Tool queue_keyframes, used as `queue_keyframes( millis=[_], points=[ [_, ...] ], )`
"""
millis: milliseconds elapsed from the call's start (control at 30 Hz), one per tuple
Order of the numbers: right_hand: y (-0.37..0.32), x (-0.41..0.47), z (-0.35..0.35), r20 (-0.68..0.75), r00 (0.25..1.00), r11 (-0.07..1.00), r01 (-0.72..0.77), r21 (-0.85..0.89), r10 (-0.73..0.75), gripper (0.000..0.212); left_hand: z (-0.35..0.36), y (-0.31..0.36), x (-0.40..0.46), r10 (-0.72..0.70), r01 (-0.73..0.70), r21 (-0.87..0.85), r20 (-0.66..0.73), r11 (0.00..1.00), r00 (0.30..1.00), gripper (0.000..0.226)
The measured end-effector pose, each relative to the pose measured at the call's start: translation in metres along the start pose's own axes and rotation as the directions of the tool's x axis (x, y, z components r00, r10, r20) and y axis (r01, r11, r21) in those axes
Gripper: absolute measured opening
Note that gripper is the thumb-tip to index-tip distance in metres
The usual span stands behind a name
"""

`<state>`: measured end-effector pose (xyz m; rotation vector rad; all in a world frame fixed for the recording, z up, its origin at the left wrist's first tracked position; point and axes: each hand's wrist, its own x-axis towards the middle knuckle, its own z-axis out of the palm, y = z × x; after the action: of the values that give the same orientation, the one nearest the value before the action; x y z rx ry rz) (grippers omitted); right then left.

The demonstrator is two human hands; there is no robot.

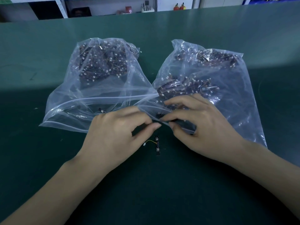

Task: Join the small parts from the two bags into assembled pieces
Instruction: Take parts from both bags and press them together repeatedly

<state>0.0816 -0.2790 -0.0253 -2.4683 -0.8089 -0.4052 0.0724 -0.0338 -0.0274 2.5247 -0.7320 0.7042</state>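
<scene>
Pinching a small black part (159, 115) at the right clear plastic bag's (227, 101) mouth, my left hand (116, 133) and right hand (199, 124) risk snagging film, spilling parts.

- My single head view looks forward and down, close over the left hand (116, 132) and right hand (199, 125).
- Beyond the hands, it takes in the green table (48, 46).
</scene>
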Motion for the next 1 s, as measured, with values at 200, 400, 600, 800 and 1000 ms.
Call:
queue_keyframes(
  millis=[200, 400, 600, 800, 1000],
  points=[
    [-0.002, 0.0, 0.002, -0.007, 0.999, 0.998, -0.046, 0.039, 0.046, 0.025, -0.014, -0.014, -0.002, 0.159, -0.156, -0.035, 0.275, 0.987, 0.948, 0.031],
    [0.0, 0.0, 0.001, -0.01, 0.999, 0.998, -0.042, 0.05, 0.042, 0.026, -0.013, -0.013, -0.002, 0.204, -0.206, -0.021, 0.285, 0.978, 0.937, 0.015],
    [0.0, 0.0, 0.004, 0.015, 1.0, 0.999, 0.018, 0.05, -0.018, 0.024, -0.008, -0.005, 0.0, 0.245, -0.272, 0.06, 0.284, 0.96, 0.927, 0.007],
    [0.002, -0.001, 0.005, 0.023, 0.999, 0.998, 0.026, 0.055, -0.027, 0.023, -0.012, -0.005, -0.001, 0.228, -0.269, 0.103, 0.301, 0.958, 0.926, 0.023],
    [0.002, 0.0, 0.006, 0.02, 0.999, 0.998, 0.032, 0.057, -0.033, 0.023, -0.008, -0.001, -0.002, 0.277, -0.348, 0.232, 0.292, 0.908, 0.915, 0.021]
  ],
)
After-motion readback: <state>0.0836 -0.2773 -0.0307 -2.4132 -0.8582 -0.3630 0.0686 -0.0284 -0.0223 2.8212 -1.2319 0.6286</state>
